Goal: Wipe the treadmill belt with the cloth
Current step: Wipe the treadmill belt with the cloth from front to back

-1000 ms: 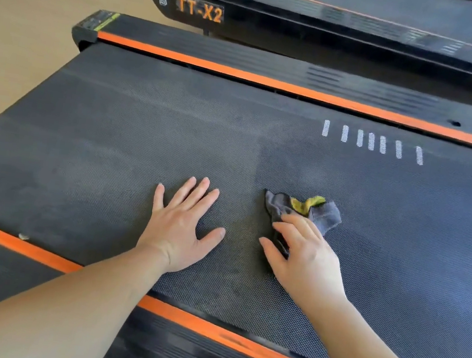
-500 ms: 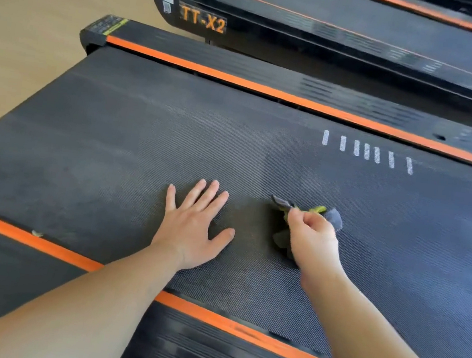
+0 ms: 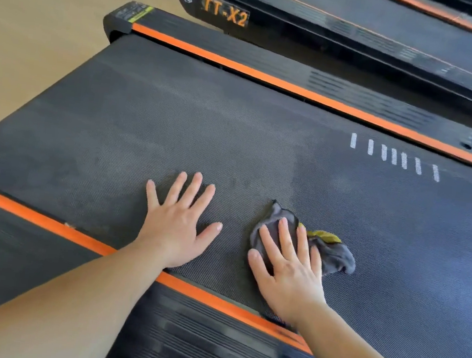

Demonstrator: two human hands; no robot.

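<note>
Head view.

Item one, change: half a second back our right hand (image 3: 291,276) was bunched over the cloth (image 3: 336,253). Now its fingers (image 3: 287,236) lie straight and spread, pressing the cloth flat. Our left hand (image 3: 175,228) stays palm-down just beside it, fingers wide, holding nothing.

Item two, surface and room: a dark textured treadmill belt (image 3: 175,128), with orange side rails (image 3: 272,78) near and far and a row of white dashes (image 3: 394,156) toward the far rail. A second treadmill (image 3: 339,21) marked TT-X2 stands beyond, with tan floor (image 3: 23,30) at left.

Item three, cloth: grey and crumpled, a yellow-green patch at its right, lying on the belt near the close rail.
</note>
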